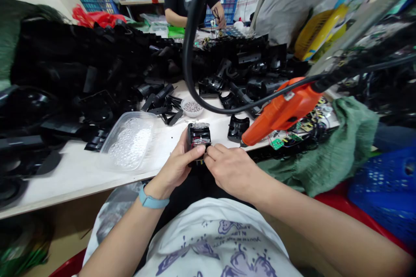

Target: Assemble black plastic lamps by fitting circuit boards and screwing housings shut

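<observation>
Left hand [177,160] is wrapped round a black housing [199,135] at the worktop's [74,165] front edge, open side up, presumably so the insides can be reached. Right hand [230,169] is curled against its side (anything pinched there cannot be told). Rightward, access is partly barred by an orange tool [282,110] and looped cable [188,52]; behind, by heaped black parts [130,60].

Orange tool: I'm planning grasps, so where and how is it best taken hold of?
The orange tool is probably best gripped around its thick body, right hand coming from the near side: its tip points down-left, and black cable crosses its upper part.
</observation>
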Demonstrator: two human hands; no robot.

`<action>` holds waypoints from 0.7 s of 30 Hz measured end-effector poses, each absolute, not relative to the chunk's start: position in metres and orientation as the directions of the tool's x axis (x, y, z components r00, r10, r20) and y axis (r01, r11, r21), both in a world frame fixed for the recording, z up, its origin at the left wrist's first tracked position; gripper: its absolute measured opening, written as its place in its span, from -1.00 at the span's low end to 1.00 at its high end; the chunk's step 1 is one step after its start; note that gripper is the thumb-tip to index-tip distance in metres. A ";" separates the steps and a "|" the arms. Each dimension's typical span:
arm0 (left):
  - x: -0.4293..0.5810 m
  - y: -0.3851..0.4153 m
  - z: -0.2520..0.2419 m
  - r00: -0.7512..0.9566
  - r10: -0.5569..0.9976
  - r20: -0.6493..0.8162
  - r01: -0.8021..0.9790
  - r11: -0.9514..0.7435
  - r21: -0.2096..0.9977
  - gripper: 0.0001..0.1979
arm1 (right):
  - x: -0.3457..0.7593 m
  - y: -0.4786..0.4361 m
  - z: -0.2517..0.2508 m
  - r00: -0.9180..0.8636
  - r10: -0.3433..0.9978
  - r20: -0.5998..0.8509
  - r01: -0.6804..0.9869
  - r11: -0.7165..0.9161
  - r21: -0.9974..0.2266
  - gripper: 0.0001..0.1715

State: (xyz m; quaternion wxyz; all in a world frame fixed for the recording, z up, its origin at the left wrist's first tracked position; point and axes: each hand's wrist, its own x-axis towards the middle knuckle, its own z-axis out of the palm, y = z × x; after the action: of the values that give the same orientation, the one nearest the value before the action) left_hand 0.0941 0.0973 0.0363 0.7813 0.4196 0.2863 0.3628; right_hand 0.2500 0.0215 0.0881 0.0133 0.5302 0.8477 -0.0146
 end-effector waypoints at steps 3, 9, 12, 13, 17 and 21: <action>0.090 0.098 0.036 0.591 0.790 -0.159 -0.324 0.414 0.850 -0.24 | 0.247 0.020 0.088 -0.450 0.893 -0.025 0.893 0.450 -0.013 -0.69; 0.094 0.098 0.039 0.555 0.819 -0.144 -0.341 0.382 0.859 -0.19 | 0.240 0.018 0.086 -0.305 0.951 -0.049 0.933 0.288 -0.218 -0.71; 0.088 0.102 0.040 0.519 0.836 -0.180 -0.352 0.401 0.846 -0.30 | 0.246 0.012 0.078 -0.192 0.980 0.061 0.808 0.193 -0.557 -0.65; 0.085 0.104 0.040 0.497 0.847 -0.188 -0.362 0.400 0.842 -0.33 | 0.251 0.010 0.073 -0.141 0.987 0.079 0.743 0.158 -0.650 -0.59; 0.074 0.112 0.036 0.445 0.875 -0.193 -0.381 0.380 0.843 -0.33 | 0.266 -0.003 0.037 0.038 0.998 -0.053 0.410 -0.064 -0.910 -0.66; 0.074 0.114 0.030 0.437 0.877 -0.198 -0.371 0.377 0.849 -0.33 | 0.267 -0.011 0.016 0.217 0.976 -0.026 0.177 -0.066 -0.982 -0.81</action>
State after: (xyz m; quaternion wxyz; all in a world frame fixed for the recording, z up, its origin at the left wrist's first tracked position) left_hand 0.0741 0.1140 0.0304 0.7591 0.3774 0.3350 0.4113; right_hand 0.2674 -0.0113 0.0157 -0.4909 0.6062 0.4754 -0.4068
